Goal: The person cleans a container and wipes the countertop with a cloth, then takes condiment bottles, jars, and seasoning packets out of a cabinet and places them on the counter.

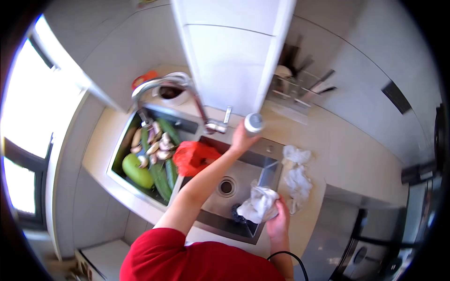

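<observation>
The left hand (242, 139), fingers wrapped around a white-topped canister (254, 123), is holding it above the sink (247, 172)'s back edge. The right hand (279, 222), partly curled, is gripping a crumpled white cloth (259, 204) over the sink's right edge, near the front corner; a dark scrubber (237, 213) is showing beside it.

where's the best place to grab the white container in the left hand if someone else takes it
Probably the bare right side of the white container, coming in from the right of the picture: its round rim lies exposed there, while the left hand covers its left and lower parts.
</observation>
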Demonstrator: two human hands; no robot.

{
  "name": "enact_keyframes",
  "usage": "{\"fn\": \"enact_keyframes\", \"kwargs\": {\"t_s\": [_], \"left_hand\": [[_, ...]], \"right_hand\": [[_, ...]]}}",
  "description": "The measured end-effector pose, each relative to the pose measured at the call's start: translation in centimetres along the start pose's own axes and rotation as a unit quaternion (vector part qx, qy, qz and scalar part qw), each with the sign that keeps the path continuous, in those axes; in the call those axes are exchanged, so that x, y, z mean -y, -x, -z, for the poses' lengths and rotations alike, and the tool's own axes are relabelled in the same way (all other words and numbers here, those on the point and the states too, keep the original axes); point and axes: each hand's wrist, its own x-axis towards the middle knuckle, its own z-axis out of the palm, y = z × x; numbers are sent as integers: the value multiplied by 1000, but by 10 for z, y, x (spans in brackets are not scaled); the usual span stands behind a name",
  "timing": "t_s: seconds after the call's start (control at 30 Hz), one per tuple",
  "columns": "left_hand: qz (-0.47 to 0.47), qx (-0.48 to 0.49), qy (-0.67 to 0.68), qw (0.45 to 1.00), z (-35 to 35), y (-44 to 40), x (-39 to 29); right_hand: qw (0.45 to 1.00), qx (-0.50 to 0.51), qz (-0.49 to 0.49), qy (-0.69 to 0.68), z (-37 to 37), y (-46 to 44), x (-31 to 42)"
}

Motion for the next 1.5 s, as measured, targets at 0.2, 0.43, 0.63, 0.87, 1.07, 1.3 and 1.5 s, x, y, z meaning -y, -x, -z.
{"fn": "enact_keyframes", "kwargs": {"t_s": [0.2,0.43,0.63,0.87,1.07,1.3,1.5], "left_hand": [[62,130,123,982,77,95,-68],[13,176,106,978,248,212,-151],[17,120,42,992,393,267,-134],[219,-33,13,975,602,324,-81],[158,-87,-124,976,794,274,-13],[186,-173,-442,860,800,223,179],[241,-115,-480,835,779,277,274]], "right_hand": [[993,87,-27,78,-44,27,10],[931,313,-113,149,-126,53,-37],[867,386,-74,306,-212,81,-114],[769,498,-125,381,-343,109,-279],[795,454,-286,283,-492,118,-425],[664,348,239,617,-509,32,-547],[393,503,349,686,-507,37,-644]]}}
